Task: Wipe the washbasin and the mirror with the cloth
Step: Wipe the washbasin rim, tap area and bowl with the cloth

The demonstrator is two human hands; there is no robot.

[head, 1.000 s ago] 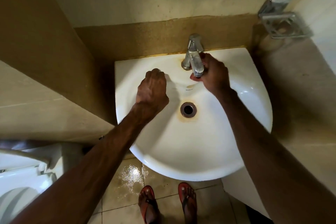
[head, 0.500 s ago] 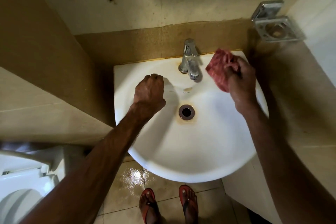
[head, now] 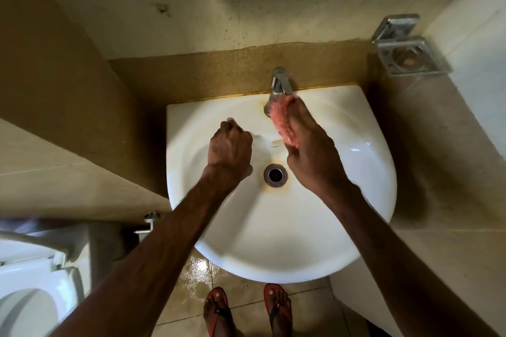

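Note:
A white washbasin [head: 315,227] fills the middle of the head view, with a rust-ringed drain [head: 275,174] and a chrome tap [head: 279,85] at its back edge. My right hand [head: 309,150] is shut on a pink cloth [head: 283,122], which is pressed along the tap's spout. My left hand [head: 230,145] rests as a fist on the basin's back left slope, with nothing visible in it. No mirror is in view.
A metal soap holder [head: 408,55] is fixed to the right wall. A white toilet [head: 30,290] stands at the lower left. Wet floor tiles [head: 197,276] and my sandalled feet [head: 246,312] lie below the basin. Walls close in on both sides.
My right hand has swung the cloth from the basin's right rear corner back left onto the tap spout. My left fist has stayed in place.

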